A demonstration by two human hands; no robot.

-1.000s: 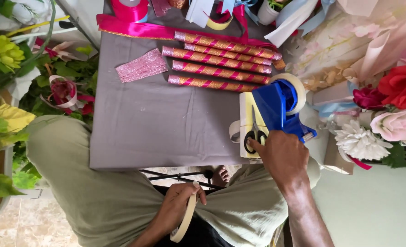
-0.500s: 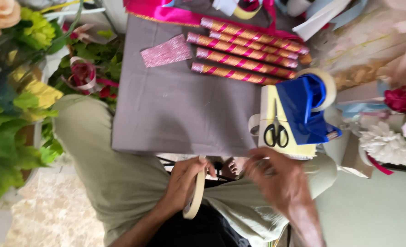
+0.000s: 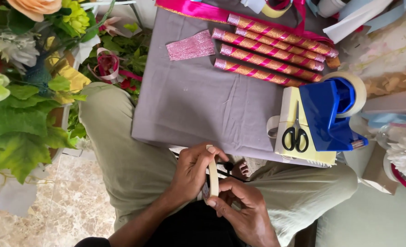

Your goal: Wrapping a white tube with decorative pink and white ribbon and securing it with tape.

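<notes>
Both hands over lap at 6 o'clock, left hand (image 3: 191, 171) pinching masking tape roll (image 3: 213, 177) upright, right hand (image 3: 241, 206) w/ fingers curled on roll's lower edge, prob picking at tape end, scissors (image 3: 295, 136) on yellow pad (image 3: 289, 120) at 3 o'clock, blue tape dispenser (image 3: 327, 114) beside, four pink-gold wrapped sticks (image 3: 271, 57) at 1 o'clock on grey board (image 3: 198, 105).

The right hand (image 3: 244, 208) has left the scissors (image 3: 295, 136) on the surface and come near, joining the left hand (image 3: 193, 174) on the tape roll (image 3: 213, 177)
</notes>
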